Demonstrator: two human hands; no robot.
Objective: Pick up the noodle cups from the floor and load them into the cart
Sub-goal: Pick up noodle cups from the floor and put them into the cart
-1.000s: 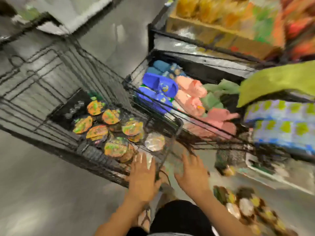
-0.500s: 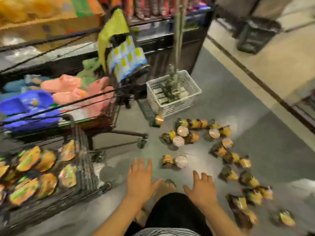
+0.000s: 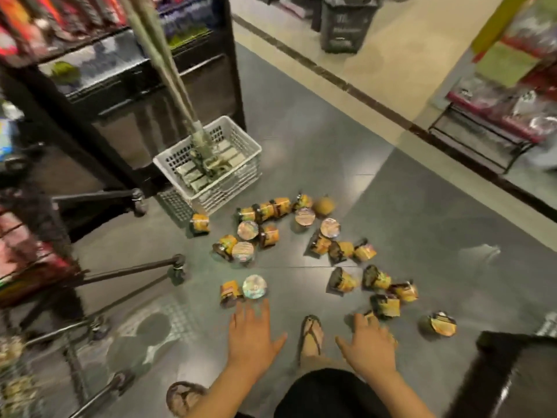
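Both hands, left (image 3: 251, 336) and right (image 3: 372, 346), reach forward (palms down, fingers spread).

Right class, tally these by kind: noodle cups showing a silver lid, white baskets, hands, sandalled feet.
Noodle cups showing a silver lid: 5
White basket: 1
Hands, left hand and right hand: 2
Sandalled feet: 2
Total: 10

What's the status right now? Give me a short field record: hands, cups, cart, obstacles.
left hand: open, empty, reaching toward the nearest pair of cups
right hand: open, empty, fingers beside a cup lying on its side
noodle cups: many scattered on the floor, most on their sides
cart: at left edge, partly in view
obstacles: white basket behind the cups
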